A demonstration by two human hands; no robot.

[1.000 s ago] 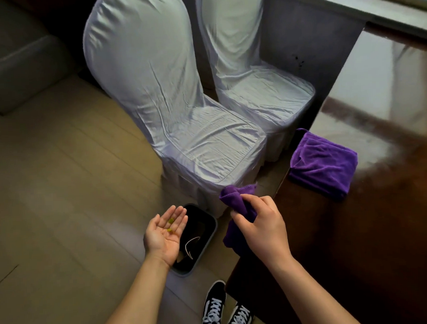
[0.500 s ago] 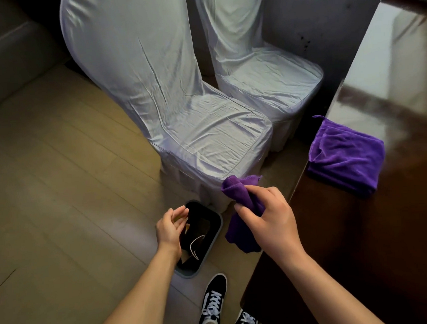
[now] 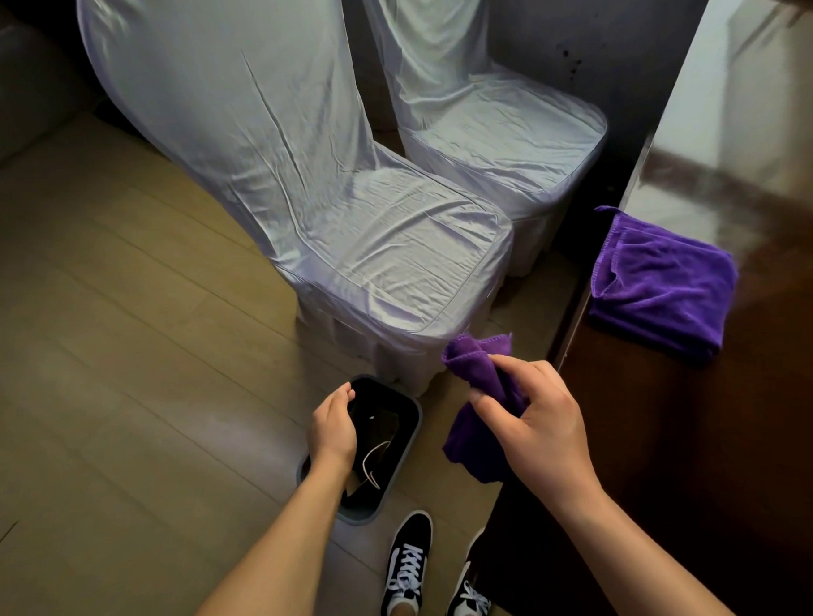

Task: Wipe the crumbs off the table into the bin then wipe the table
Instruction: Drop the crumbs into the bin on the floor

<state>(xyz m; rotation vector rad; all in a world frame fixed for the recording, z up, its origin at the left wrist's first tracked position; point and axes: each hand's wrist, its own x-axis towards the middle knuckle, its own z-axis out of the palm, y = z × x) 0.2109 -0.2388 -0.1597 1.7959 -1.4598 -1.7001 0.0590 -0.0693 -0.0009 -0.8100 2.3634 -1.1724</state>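
A small dark bin [image 3: 403,429] with a grey rim stands on the floor beside the table's corner. My left hand [image 3: 331,427] is turned palm down over the bin's left side, fingers curled together; I see nothing in it. My right hand [image 3: 533,430] grips a crumpled purple cloth [image 3: 479,374] in the air, just left of the dark glossy table [image 3: 681,458]. A second purple cloth [image 3: 660,287] lies folded on the table near its left edge. No crumbs show on the table.
Two chairs in pale fabric covers, the near chair [image 3: 369,244] and the far chair [image 3: 504,136], stand close behind the bin. My black-and-white shoes [image 3: 409,564] are below it. Wooden floor [image 3: 118,367] spreads to the left.
My left hand, earlier palm up with small crumbs in it, has turned over above the bin. The right hand with the cloth has stayed put while my view shifted.
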